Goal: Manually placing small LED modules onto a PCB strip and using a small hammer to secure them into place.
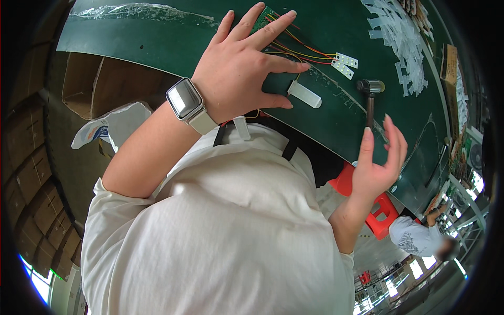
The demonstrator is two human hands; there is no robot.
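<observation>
The left hand [239, 71], fingers spread flat, presses a green circuit board [269, 18] with thin coloured wires [304, 50] onto the smooth dark-green bench [157, 47]; a slip could tug those wires loose. Just right lie a translucent plastic strip [304, 94] and a metal-headed hammer [370, 94]. The right hand [378, 163] hovers open, holding nothing.

Under my left hand [239, 68], spread flat with fingers splayed, lies a green circuit board [266, 20] on the dark green table, mostly hidden by my fingers; thin red, orange and yellow wires [304, 51] trail from it to two small white LED strips [344, 64] lying side by side, slightly tilted; just beside my thumb rests a white translucent plastic cover [304, 95], flat and angled; my right hand [379, 160] hangs open, empty, off the table's edge.
</observation>
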